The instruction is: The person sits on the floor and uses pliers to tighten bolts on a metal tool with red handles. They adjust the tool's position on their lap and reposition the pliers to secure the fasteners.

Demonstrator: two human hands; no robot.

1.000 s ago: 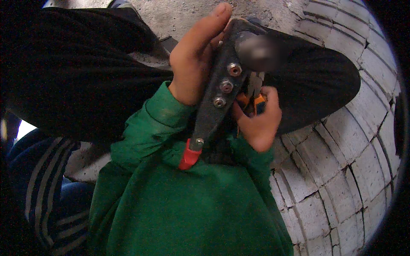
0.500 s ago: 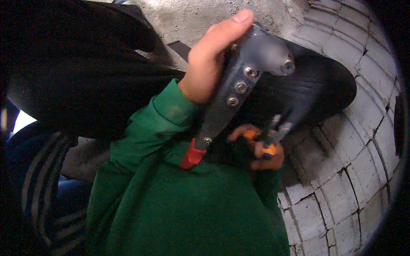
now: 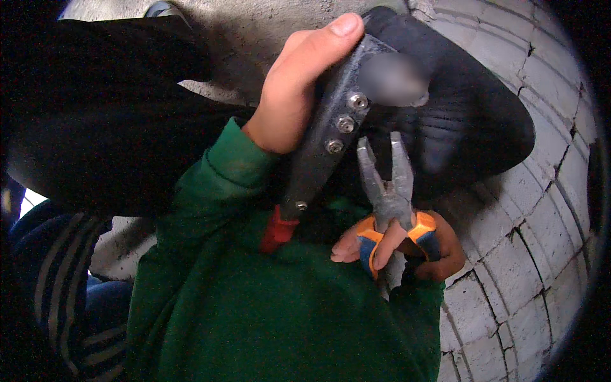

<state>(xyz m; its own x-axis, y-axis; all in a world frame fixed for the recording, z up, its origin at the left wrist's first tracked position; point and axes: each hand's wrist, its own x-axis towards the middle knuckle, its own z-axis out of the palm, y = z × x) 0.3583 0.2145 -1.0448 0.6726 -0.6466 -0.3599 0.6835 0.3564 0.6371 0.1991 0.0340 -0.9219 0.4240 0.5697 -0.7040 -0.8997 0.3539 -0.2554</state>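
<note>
My left hand (image 3: 286, 95) is wrapped round a dark metal tool (image 3: 321, 143), its thumb lying along the upper end. Several silver bolts line this tool, and its lower end is red, close to my green sweater. The tool's head is blurred, so I cannot make out its shape. Lower and to the right, my right hand (image 3: 445, 251) grips a pair of pliers (image 3: 393, 202) with orange and blue handles. One finger sits between the handles. The pliers' jaws point up and stand apart, with nothing between them, just beside the bolted tool.
My legs in black trousers (image 3: 471, 114) lie under and around both tools. Grey paving blocks (image 3: 509, 267) run down the right side. Rough concrete (image 3: 242, 25) shows at the top. At the lower left is another person's dark blue striped trouser leg (image 3: 57, 274).
The pliers, blurred before, are now sharp, upright and with their jaws spread. My left hand and the bolted tool have shifted slightly left in the view.
</note>
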